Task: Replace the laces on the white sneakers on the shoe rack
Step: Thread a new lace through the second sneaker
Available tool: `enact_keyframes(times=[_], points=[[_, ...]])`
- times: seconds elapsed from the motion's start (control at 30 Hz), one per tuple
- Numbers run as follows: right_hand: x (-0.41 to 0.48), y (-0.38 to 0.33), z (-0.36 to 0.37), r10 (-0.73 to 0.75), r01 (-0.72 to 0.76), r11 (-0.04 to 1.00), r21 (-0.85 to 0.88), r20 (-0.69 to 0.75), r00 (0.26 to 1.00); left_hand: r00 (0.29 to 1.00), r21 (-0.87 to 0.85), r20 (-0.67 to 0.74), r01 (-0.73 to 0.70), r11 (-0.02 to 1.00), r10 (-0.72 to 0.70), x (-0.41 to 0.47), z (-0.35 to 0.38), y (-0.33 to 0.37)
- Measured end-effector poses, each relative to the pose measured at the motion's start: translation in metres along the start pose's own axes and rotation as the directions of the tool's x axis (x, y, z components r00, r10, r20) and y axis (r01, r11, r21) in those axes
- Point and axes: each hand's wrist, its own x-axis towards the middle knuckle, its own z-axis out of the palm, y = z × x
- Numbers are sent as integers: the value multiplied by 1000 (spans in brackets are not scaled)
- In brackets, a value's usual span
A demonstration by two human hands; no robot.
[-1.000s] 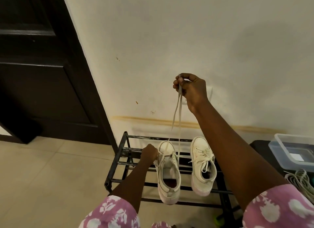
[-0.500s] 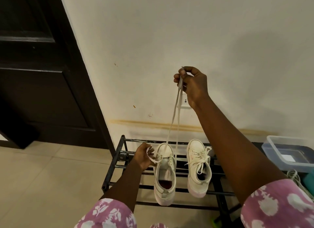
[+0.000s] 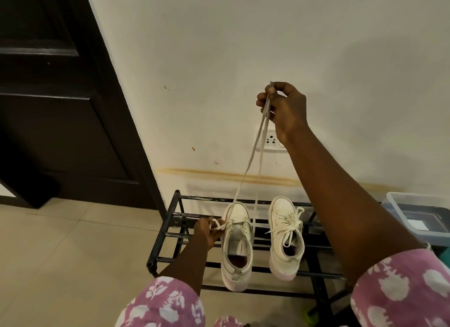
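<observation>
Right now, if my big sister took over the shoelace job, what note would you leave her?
Right hand: raised high, pinching two strands of the lace.
Left hand: low beside the left sneaker, gripping a loop of the same lace.
Both sneakers sit side by side on the shoe rack.
Done: left sneaker mostly unlaced.
Left: pull that lace free, unlace the right sneaker, which is tied, then thread new laces into both.
</observation>
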Motion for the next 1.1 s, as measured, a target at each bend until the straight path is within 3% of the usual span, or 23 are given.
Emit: enact_keyframes(times=[0.07,0.13,0.23,0.27,0.37,0.43,0.77,0.8,0.9,1.0,1.07,1.1], points=[[3,5,0,-9,7,999,-49,-39,999,995,170,-70,-54,984,67,3,-2,1],[7,9,0,-18,10,995,-100,-83,996,960,422,-125,-177,889,250,6,1,3],[9,11,1,-8,1,997,-79,-92,996,914,599,26,-339,725,406,7,11,8],[10,10,2,-5,0,998,-62,-81,997,898,675,95,-375,635,430,7,15,10],[10,11,3,-10,8,999,-45,-49,999,859,876,306,-422,231,410,6,20,15],[11,11,4,-15,14,999,-44,-35,999,851,896,373,-433,94,370,4,21,17],[8,23,5,4,-5,999,-44,-16,1000,907,936,351,-346,-65,231,16,26,20],[8,24,4,9,-9,999,-42,-17,1000,907,939,343,-338,-65,245,17,27,18],[8,28,2,16,-17,999,-45,-22,1000,943,966,231,-252,60,241,16,30,17],[9,30,-1,21,-22,999,-35,-32,999,982,806,138,-188,561,131,20,23,22],[9,30,-2,23,-24,999,-28,-39,999,993,500,75,-120,857,95,19,18,22],[9,30,-1,23,-24,999,-25,-39,999,996,340,44,-83,937,72,18,15,22]])
